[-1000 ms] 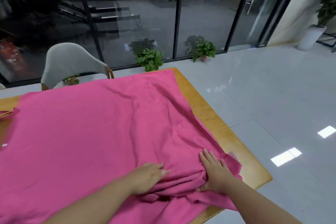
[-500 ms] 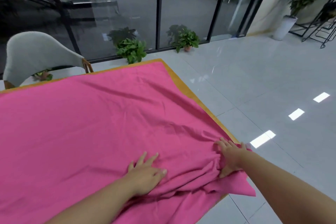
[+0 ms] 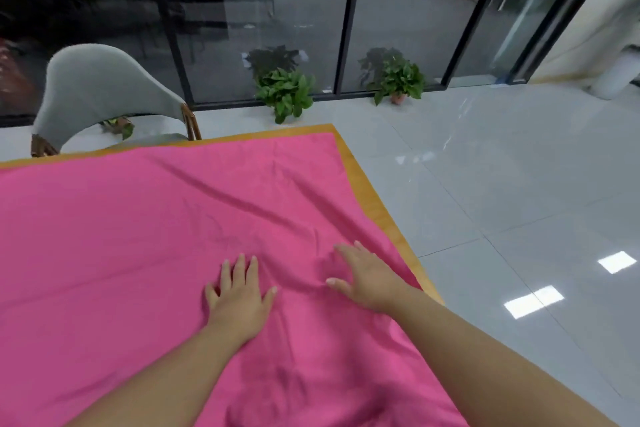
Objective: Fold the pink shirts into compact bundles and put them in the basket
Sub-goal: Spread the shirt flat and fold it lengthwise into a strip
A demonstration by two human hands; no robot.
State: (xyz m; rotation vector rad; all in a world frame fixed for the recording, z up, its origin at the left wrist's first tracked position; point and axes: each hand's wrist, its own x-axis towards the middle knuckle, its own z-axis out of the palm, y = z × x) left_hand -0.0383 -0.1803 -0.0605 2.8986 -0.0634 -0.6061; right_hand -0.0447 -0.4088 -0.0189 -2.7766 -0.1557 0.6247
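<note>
Bunched folds smoothed since earlier; left hand [image 3: 239, 295] and right hand [image 3: 367, 279], fingers flat, press pink shirt [image 3: 138, 236]. Soft, limp; take hem at 3 o'clock.

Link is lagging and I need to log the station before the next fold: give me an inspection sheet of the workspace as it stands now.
Surface: wooden table, mostly covered; bare strip along its right and far edges.
Job's things: pink shirt spread flat, a few creases near the hands; no fold made yet; basket not seen.
Clutter: nothing seen.
Grippers: left hand flat on the shirt, fingers spread; right hand flat on the shirt near the table's right edge, fingers straight.
Cables: nothing seen.
Surroundings: grey chair behind the table's far edge; two potted plants on the tiled floor by the glass wall.
</note>
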